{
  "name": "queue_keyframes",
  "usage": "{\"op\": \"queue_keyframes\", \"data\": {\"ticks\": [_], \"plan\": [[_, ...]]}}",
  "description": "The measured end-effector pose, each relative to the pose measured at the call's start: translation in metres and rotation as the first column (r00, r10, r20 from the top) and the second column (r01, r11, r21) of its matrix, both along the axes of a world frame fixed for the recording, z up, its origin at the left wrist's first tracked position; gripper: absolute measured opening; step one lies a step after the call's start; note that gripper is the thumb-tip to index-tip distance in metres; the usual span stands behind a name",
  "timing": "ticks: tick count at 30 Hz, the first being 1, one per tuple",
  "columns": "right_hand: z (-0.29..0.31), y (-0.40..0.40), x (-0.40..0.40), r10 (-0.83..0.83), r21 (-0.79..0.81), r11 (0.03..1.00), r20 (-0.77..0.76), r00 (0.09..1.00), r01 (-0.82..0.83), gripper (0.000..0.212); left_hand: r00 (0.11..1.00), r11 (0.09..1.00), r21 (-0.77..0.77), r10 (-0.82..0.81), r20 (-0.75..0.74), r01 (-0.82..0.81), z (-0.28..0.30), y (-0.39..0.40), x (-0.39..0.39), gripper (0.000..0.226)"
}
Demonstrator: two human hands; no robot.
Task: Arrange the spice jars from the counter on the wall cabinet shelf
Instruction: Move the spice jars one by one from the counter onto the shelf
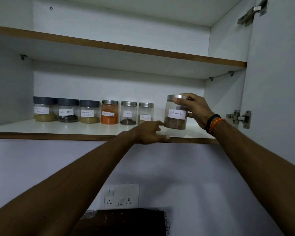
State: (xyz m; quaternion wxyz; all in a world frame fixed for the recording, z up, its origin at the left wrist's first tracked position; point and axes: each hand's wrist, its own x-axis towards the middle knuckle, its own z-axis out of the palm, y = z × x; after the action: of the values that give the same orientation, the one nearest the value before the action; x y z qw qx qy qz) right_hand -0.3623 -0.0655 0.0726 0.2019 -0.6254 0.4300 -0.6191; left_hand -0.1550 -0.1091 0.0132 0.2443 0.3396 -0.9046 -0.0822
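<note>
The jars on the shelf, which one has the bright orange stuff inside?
The fourth jar from the left, with a silver lid, standing between the coriander powder jar and the cloves jar. The others hold brown, tan or dark spices.

The cabinet (pixel 109 82) is white inside, its shelf (pixel 75 129) edged in brown wood. At the left of the frame, three jars (pixel 67 110) wear dark grey lids; the four to the right have silver lids. All carry white labels with dark handwriting. One jar (pixel 109 111) glows bright orange; the cinnamon jar (pixel 176 112) holds brown pieces. The wristbands (pixel 214 123) at right are black and orange. Lower centre, a white switch plate (pixel 121 195) sits on the pale wall.
</note>
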Motion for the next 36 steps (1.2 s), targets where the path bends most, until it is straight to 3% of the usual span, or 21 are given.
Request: {"op": "queue_keyframes", "data": {"ticks": [3, 7, 15, 20, 36], "plan": [[-0.005, -0.024, -0.006, -0.021, 0.019, 1.000, 0.016, 1.000, 0.021, 0.046, 0.951, 0.995, -0.091, 0.059, 0.302, -0.033, -0.002, -0.012, -0.001, 0.071], [-0.012, -0.056, -0.009, -0.040, 0.052, 0.998, 0.013, 0.999, 0.039, 0.048, 0.912, 0.996, -0.094, 0.036, 0.408, 0.003, 0.000, -0.017, -0.003, 0.073], [-0.018, -0.113, -0.014, -0.136, 0.056, 0.989, -0.048, 0.990, 0.139, 0.048, 0.909, 0.975, -0.219, 0.047, 0.414, 0.050, -0.002, -0.019, -0.003, 0.070], [-0.019, -0.139, -0.013, -0.159, 0.050, 0.985, -0.107, 0.982, 0.165, 0.058, 0.909, 0.973, -0.224, 0.048, 0.415, 0.051, -0.002, -0.019, -0.004, 0.069], [-0.002, -0.179, -0.010, -0.277, 0.138, 0.942, -0.203, 0.939, 0.307, 0.051, 0.921, 0.973, -0.225, 0.043, 0.386, 0.048, -0.001, -0.020, -0.006, 0.064]]}}
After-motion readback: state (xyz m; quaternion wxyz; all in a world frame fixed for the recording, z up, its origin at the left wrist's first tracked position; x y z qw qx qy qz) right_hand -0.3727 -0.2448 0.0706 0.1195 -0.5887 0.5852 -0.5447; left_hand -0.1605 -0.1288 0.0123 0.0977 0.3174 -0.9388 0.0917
